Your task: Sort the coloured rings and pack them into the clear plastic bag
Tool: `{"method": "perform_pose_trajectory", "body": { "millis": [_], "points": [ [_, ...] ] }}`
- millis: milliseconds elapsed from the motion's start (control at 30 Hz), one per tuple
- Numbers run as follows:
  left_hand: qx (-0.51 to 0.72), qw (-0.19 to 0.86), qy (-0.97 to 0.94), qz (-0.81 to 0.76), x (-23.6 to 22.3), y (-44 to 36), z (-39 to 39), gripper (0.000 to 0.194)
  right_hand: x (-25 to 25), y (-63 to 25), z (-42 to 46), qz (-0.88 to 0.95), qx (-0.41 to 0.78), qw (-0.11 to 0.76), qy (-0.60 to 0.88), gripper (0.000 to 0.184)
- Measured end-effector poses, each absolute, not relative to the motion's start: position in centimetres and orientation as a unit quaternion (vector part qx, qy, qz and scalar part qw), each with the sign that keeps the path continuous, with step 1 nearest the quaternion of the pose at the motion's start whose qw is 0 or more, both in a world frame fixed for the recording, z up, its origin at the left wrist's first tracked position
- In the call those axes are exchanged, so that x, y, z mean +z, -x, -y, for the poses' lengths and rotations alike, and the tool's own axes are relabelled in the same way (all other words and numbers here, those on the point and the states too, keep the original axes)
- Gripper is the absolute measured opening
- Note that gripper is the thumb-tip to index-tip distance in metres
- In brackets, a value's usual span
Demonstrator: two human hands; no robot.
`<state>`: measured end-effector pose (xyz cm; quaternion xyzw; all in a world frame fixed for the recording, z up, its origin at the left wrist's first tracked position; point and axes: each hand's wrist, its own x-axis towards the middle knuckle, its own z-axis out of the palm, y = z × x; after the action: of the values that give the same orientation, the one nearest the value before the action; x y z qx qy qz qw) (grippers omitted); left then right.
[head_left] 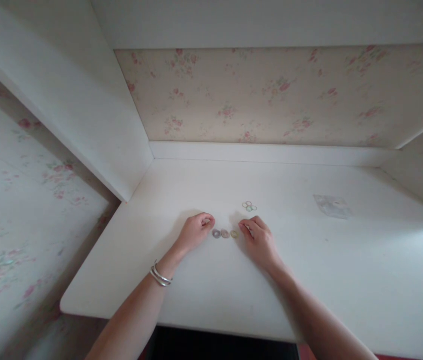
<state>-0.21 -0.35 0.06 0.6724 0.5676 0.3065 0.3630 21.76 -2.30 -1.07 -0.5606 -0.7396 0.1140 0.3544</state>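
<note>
Three small round coils lie in a row on the white desktop (204, 295): a greyish coil (216, 234), a pinkish-brown coil (225, 234) and a yellowish coil (234, 234). At the left end of this row rests my left hand (195, 231), thumb and fingertips pinched together. My right hand (259, 240) is beside the row's right end, its fingers curled into a pinch too. Whatever either pinch holds, if anything, is too small to make out. Just beyond the right hand sits a cluster of several thin pale rings (249, 206), untouched.
A clear plastic bag (332, 206) lies flat on the desk to the right. White side panel (95, 100) rises at the left, and a low white ledge (264, 152) runs along the back below flowered wallpaper (252, 95). The desk's front edge (226, 331) is near my forearms.
</note>
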Motion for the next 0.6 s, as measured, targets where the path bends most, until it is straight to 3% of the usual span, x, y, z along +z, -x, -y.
{"method": "perform_pose_trajectory", "body": {
  "millis": [367, 600],
  "points": [
    [0.306, 0.354, -0.680, -0.564, 0.1, 0.3, 0.4, 0.032, -0.8, -21.2, 4.2, 0.792, 0.134, 0.273, 0.529, 0.029],
    [0.314, 0.370, -0.664, -0.569, 0.2, -0.1, 0.0, 0.030, -0.3, -21.5, 3.9, 0.688, 0.188, 0.420, 0.561, 0.027]
  ]
}}
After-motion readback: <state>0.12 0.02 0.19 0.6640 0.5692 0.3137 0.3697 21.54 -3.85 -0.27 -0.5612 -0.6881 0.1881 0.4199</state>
